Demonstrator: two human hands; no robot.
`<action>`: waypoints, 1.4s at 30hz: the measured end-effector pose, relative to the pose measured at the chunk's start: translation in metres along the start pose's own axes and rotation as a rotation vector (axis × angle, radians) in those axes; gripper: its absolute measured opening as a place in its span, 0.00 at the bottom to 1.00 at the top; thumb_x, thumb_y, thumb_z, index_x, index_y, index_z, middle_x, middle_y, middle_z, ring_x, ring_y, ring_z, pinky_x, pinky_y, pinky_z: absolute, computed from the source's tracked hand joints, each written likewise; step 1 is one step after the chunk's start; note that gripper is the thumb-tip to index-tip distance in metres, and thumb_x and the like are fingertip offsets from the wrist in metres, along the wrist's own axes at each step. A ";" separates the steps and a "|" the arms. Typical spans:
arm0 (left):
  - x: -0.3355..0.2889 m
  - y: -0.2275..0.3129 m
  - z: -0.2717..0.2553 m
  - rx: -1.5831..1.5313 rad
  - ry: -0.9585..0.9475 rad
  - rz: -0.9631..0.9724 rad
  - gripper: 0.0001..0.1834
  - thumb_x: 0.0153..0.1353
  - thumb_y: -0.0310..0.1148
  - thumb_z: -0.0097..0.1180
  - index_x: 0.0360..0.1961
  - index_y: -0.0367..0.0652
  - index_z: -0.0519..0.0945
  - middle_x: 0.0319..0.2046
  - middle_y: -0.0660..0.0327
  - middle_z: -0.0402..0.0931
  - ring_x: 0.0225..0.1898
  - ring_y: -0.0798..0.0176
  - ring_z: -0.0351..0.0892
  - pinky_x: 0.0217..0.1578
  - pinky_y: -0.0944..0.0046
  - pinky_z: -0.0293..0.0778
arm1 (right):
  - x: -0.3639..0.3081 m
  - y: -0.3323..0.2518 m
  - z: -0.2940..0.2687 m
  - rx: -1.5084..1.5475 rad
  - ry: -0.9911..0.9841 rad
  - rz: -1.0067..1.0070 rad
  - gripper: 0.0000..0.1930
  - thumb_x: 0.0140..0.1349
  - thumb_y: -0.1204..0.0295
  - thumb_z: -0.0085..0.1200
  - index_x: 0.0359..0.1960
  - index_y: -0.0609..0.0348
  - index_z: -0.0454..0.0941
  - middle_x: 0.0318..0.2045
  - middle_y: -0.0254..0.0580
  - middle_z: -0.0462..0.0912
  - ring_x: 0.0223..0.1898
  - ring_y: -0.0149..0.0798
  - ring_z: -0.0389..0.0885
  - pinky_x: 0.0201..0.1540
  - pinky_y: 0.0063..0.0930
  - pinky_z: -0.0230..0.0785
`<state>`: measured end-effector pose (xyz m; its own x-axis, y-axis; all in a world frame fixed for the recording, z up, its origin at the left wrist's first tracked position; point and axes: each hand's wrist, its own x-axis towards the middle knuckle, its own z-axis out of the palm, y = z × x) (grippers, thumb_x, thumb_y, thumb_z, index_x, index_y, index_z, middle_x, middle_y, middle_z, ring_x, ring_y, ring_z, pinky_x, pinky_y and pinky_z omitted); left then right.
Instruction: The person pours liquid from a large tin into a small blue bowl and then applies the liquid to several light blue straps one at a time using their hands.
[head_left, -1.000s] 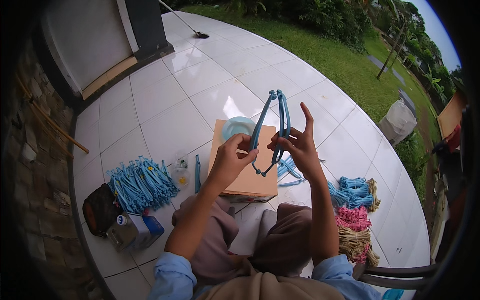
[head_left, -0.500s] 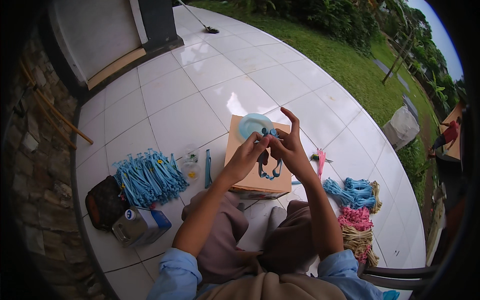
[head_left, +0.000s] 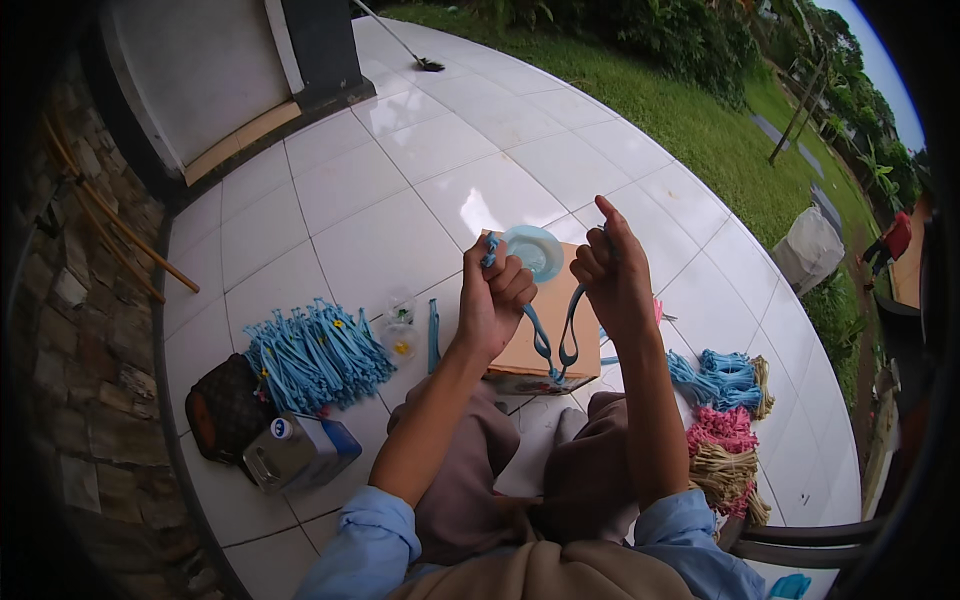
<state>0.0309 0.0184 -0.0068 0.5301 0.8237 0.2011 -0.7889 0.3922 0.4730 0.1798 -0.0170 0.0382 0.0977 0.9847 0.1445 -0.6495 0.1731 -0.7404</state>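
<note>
- Blue strap (head_left: 536, 328): held up between the two fists, over the near part of the cardboard box (head_left: 520, 350); its lower part hangs in a slack bend, and contact with the box cannot be told.
- Handling, as judged: light, soft and bendy, perhaps a little stretchy; unlikely to break; slipperiness unclear; best held near the knotted ends, with thumb and curled fingers.
- Left hand (head_left: 497, 300): fingers closed round the strap; a knotted bit pokes out above the thumb side, and a strand leaves below the fingers.
- Right hand (head_left: 612, 265): fingers curled tight on the strap, index finger raised; a strand drops from the underside of the fist.
- Nearby: light blue dish (head_left: 556, 241) on the box, beyond the strap; pile of blue straps (head_left: 320, 355) on the floor, to the left.
</note>
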 end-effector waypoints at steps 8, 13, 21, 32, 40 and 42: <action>0.023 -0.037 0.001 0.089 -0.006 -0.092 0.22 0.66 0.56 0.36 0.29 0.48 0.66 0.19 0.70 0.51 0.22 0.72 0.51 0.29 0.71 0.57 | -0.037 -0.030 -0.130 -1.529 0.567 0.086 0.29 0.60 0.69 0.50 0.60 0.60 0.51 0.21 0.48 0.76 0.23 0.43 0.77 0.26 0.35 0.69; 0.059 -0.093 0.010 0.094 -0.141 -0.322 0.21 0.65 0.55 0.41 0.27 0.50 0.64 0.20 0.71 0.51 0.23 0.73 0.53 0.32 0.70 0.59 | -0.087 -0.023 -0.165 -2.189 0.936 0.269 0.36 0.58 0.63 0.55 0.63 0.63 0.49 0.52 0.66 0.67 0.52 0.54 0.70 0.50 0.45 0.66; 0.067 -0.142 0.016 0.112 -0.173 -0.434 0.18 0.67 0.50 0.40 0.28 0.49 0.63 0.23 0.68 0.59 0.30 0.71 0.61 0.43 0.63 0.64 | -0.083 -0.007 -0.144 -0.764 0.198 0.035 0.27 0.64 0.72 0.48 0.62 0.54 0.52 0.47 0.45 0.77 0.54 0.31 0.69 0.52 0.24 0.60; 0.043 -0.067 0.007 0.931 -0.217 -0.215 0.19 0.67 0.41 0.45 0.48 0.38 0.77 0.36 0.66 0.77 0.39 0.73 0.75 0.46 0.69 0.72 | -0.077 -0.021 -0.129 -0.663 -0.025 0.088 0.28 0.63 0.74 0.50 0.62 0.56 0.52 0.29 0.39 0.78 0.30 0.28 0.75 0.36 0.22 0.66; 0.040 -0.044 0.002 1.084 0.069 0.014 0.13 0.59 0.27 0.56 0.46 0.37 0.78 0.35 0.58 0.79 0.37 0.69 0.79 0.40 0.72 0.78 | -0.056 -0.011 -0.150 -1.019 -0.043 0.001 0.25 0.61 0.73 0.54 0.59 0.55 0.62 0.24 0.36 0.76 0.29 0.26 0.76 0.34 0.22 0.68; 0.042 -0.041 -0.005 1.112 0.073 0.045 0.13 0.59 0.27 0.56 0.45 0.37 0.78 0.34 0.58 0.80 0.36 0.69 0.80 0.40 0.72 0.78 | -0.051 -0.006 -0.161 -0.924 -0.080 0.014 0.21 0.64 0.71 0.49 0.58 0.57 0.63 0.26 0.36 0.77 0.29 0.28 0.77 0.33 0.22 0.69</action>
<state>0.0837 0.0388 -0.0219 0.4596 0.8645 0.2034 -0.0696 -0.1933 0.9787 0.3003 -0.0650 -0.0706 0.0195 0.9883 0.1514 0.2123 0.1439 -0.9665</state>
